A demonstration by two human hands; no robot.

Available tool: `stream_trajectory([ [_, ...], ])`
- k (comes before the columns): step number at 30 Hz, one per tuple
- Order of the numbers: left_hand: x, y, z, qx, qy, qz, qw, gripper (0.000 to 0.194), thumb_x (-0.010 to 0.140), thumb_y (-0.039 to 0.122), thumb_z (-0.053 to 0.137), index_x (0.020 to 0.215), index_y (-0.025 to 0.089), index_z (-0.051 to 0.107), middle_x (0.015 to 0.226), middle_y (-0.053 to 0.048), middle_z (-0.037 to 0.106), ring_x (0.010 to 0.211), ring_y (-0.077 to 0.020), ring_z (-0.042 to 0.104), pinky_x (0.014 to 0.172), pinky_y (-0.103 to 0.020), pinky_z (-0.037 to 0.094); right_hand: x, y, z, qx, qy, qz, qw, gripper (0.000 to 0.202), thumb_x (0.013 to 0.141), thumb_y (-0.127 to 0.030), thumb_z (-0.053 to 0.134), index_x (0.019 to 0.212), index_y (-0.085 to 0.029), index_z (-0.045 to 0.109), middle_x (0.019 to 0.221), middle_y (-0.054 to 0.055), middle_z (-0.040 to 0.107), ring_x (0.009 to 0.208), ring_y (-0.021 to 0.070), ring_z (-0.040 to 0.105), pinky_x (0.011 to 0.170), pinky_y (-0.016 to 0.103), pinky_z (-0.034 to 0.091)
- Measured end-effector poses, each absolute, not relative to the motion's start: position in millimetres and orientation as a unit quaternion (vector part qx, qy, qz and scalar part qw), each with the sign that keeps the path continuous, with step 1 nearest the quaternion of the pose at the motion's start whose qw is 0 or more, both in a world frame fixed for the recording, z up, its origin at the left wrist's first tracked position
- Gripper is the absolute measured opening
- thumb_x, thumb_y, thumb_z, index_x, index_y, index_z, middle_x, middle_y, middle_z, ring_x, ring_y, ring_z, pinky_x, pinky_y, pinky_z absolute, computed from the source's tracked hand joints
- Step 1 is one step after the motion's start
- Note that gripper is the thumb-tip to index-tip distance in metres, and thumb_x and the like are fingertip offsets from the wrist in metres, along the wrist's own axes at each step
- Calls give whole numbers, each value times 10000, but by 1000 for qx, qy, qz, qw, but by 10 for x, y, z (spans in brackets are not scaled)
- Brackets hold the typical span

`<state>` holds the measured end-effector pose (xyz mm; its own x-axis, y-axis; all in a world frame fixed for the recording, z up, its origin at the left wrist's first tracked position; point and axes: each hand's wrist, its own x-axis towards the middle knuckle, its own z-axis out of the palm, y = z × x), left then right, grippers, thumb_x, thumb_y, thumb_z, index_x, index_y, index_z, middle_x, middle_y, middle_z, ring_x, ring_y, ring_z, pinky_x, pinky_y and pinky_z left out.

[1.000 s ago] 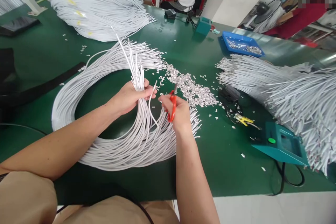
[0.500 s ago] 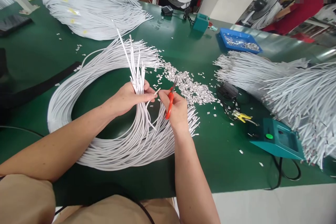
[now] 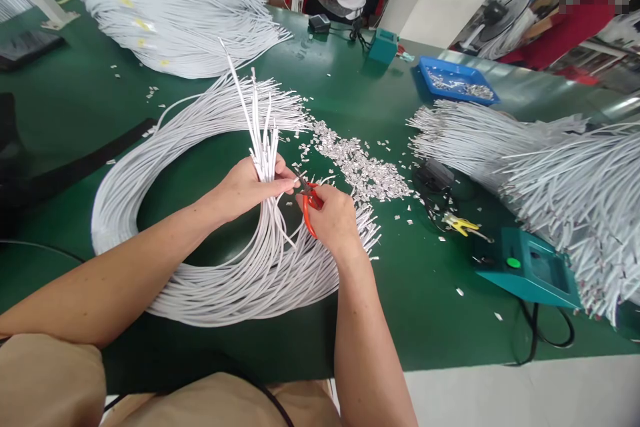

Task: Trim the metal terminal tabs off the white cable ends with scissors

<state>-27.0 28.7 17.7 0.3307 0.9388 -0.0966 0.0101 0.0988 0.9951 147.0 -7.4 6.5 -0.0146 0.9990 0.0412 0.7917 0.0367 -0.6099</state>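
A bunch of white cables (image 3: 263,147) stands upright in my left hand (image 3: 250,185), which is closed around it with the thumb pressed across the front. Red-handled scissors (image 3: 309,212) are gripped in my right hand (image 3: 334,217). Their dark blades point up and left, at the tips of my left thumb and fingers. Whether the blades touch a cable end there is too small to tell. Below and around both hands lies a large loop of white cables (image 3: 115,193). Small silvery-white scraps (image 3: 373,173) are heaped just beyond my right hand.
Bundles of white cables lie at the back left (image 3: 170,13) and right (image 3: 575,173). At the right are a teal device (image 3: 530,267), yellow-handled cutters (image 3: 463,224) and a black adapter (image 3: 435,175). A blue tray (image 3: 457,95) holds more scraps. Two people are in the background.
My right hand has turned the scissors from pointing upward to pointing left, and their blades have come to my left fingertips. My left hand keeps its hold on the cables.
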Motion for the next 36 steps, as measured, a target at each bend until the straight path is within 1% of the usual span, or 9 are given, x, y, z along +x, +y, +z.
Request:
stream_trajectory([
  [7,-269,284,169,541,466,386,584,347,647,255,803,768,189,485,798,4,667,734,-144,621,637,-271,449,1462,-84,73,-666,-691,150,238,245,830,-331,557,632,-186,562,665,1,553,571,118,416,557,259,288],
  [10,-262,285,171,540,459,382,592,307,674,232,769,750,188,475,721,19,644,706,-149,634,649,-280,449,1463,-85,69,-663,-695,149,236,243,830,-336,561,638,-188,569,660,2,540,564,118,404,560,262,285],
  [14,-251,277,185,541,432,382,612,249,728,226,705,747,193,459,711,15,642,691,-145,636,670,-288,452,1478,-88,51,-650,-703,148,250,281,840,-348,549,607,-192,530,644,2,511,553,120,371,559,269,273],
  [24,-274,305,158,544,362,367,662,235,777,265,657,758,207,430,632,20,560,666,-147,586,670,-309,430,1497,-91,22,-629,-712,136,279,281,832,-285,548,572,-197,485,635,7,499,578,127,379,563,275,278],
  [27,-268,293,153,539,377,372,655,239,777,246,662,754,205,428,644,24,564,667,-142,590,672,-307,428,1513,-84,50,-628,-691,198,298,248,799,-295,588,583,-195,518,643,-2,520,570,120,386,553,272,295],
  [29,-260,283,155,538,391,374,647,239,774,222,665,756,203,428,669,22,585,672,-139,600,674,-304,431,1510,-76,82,-619,-637,287,359,182,782,-314,611,646,-194,594,676,-6,569,590,120,443,573,267,349],
  [32,-244,273,170,544,392,373,641,239,772,202,662,752,202,423,667,27,585,673,-140,614,673,-302,439,1472,-66,123,-567,-528,418,475,166,782,-350,622,799,-202,694,786,5,656,696,135,564,700,287,452],
  [34,-233,270,186,551,392,373,635,246,762,203,665,739,202,420,647,32,571,674,-145,620,671,-304,444,1439,-62,136,-530,-485,468,515,175,769,-362,646,823,-210,713,845,13,686,769,147,608,784,309,477],
  [36,-226,266,200,557,396,371,629,250,752,205,666,727,201,418,644,32,571,672,-148,622,667,-305,449,1404,-61,134,-509,-464,493,531,152,745,-352,676,796,-214,713,861,14,697,799,153,624,816,317,485],
])
